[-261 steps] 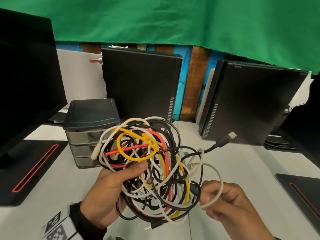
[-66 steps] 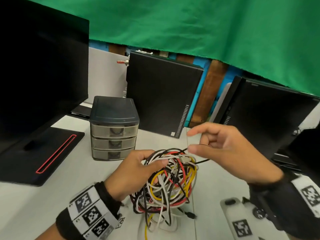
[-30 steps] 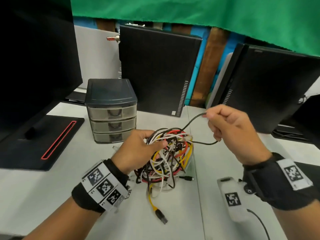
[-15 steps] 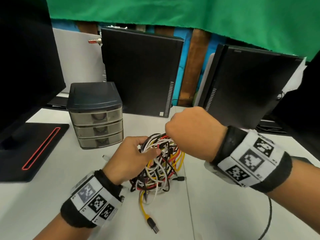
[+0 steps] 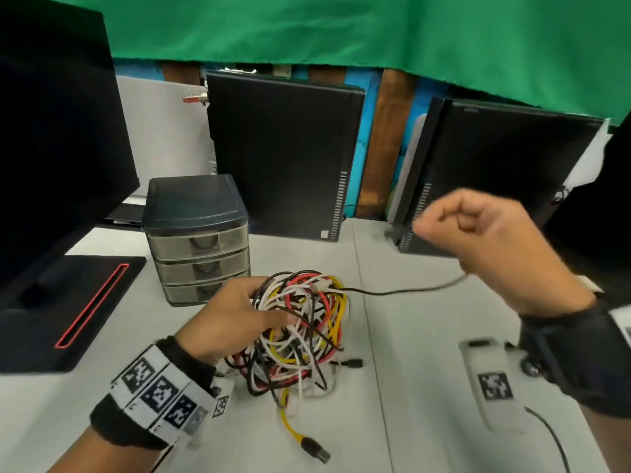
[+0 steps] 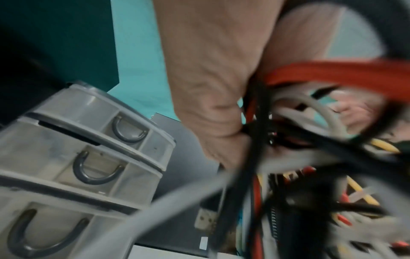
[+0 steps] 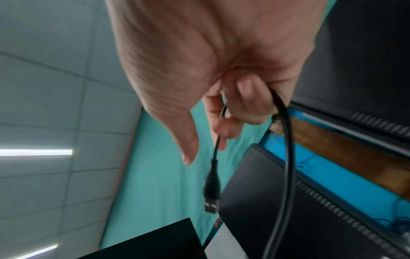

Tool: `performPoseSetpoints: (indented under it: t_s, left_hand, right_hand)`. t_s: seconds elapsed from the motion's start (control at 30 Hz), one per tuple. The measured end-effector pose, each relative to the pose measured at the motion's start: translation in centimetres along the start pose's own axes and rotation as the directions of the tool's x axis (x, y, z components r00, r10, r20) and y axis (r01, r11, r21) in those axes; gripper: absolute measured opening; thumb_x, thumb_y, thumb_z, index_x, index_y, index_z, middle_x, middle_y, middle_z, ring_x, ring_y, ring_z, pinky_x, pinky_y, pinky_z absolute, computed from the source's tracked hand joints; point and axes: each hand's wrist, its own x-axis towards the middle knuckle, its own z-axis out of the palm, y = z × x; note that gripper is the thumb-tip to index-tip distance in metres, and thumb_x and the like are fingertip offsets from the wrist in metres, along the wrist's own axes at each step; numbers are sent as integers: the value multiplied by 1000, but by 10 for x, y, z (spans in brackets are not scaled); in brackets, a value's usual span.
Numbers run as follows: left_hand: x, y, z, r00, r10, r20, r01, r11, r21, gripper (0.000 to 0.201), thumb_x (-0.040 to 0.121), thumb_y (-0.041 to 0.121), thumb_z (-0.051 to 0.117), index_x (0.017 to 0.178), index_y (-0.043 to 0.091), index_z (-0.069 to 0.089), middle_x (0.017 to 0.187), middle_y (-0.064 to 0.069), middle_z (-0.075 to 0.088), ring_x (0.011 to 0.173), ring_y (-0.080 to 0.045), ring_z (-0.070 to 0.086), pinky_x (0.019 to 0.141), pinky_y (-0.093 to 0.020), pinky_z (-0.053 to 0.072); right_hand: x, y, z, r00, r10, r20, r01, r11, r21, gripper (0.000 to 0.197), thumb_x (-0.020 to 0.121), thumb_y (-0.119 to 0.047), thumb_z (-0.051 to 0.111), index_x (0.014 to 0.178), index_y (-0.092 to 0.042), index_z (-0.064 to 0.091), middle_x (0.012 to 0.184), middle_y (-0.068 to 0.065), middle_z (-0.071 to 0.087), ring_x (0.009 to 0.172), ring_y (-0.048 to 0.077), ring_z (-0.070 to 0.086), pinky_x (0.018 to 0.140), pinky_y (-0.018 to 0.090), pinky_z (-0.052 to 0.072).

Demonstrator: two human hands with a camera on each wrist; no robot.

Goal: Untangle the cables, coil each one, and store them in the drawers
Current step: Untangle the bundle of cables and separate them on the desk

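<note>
Right hand (image 5: 491, 247), raised at frame right, is curled round a black cable (image 5: 403, 291), plug end (image 7: 211, 198) dangling below the fingers. Cable runs taut-ish left into the tangle (image 5: 300, 332) at frame centre, low on the table (image 5: 426, 387); left hand (image 5: 235, 322) clamps that bundle. Risk: a hard pull cinches a knot or drags the whole ball free, likely if loops are still crossed. Drawer unit (image 5: 201, 240), centre left, looks closed.

A pale table (image 5: 409, 336) carries the drawer unit (image 5: 198, 237), cable tangle (image 5: 300, 332), two upright computers (image 5: 283, 158); monitor base (image 5: 68, 308).
</note>
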Motion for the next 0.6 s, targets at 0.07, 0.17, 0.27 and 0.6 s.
performPoseSetpoints:
  t_s: [0.07, 0.17, 0.27, 0.6]
  left_hand:
    - [2, 1, -4, 994, 49, -97, -53, 998, -40, 24, 79, -3, 77, 94, 15, 75, 87, -15, 76, 73, -26, 70, 78, -42, 58]
    - [2, 6, 0, 947, 203, -249, -210, 978, -4, 29, 80, -9, 73, 93, 18, 73, 83, -10, 75, 67, -24, 68, 71, -42, 59]
    - [-3, 9, 12, 865, 322, -386, -326, 944, 58, 36, 79, -6, 75, 92, 27, 72, 85, 2, 74, 75, -16, 70, 71, -28, 59]
    - [-8, 4, 24, 736, 548, -398, -461, 836, 299, 40, 77, -6, 77, 98, 28, 72, 92, 2, 65, 87, -12, 62, 74, -11, 50]
  right_hand:
    - [-18, 12, -4, 999, 51, -8, -52, 990, -134, 27, 70, -38, 78, 91, -22, 73, 71, -9, 71, 60, 0, 62, 59, 8, 45]
    - [-41, 24, 4, 982, 167, 90, -129, 936, -328, 39, 66, -51, 79, 103, -41, 72, 97, -23, 73, 66, -15, 60, 65, 5, 44]
    - [-56, 55, 19, 965, 210, 159, -117, 882, -457, 51, 63, -76, 72, 110, -54, 68, 103, -31, 70, 94, -16, 62, 89, 18, 51]
    - [-73, 88, 51, 777, 195, 599, -424, 865, 268, 95, 71, -85, 56, 143, -24, 48, 116, 12, 70, 108, 24, 59, 92, 29, 39]
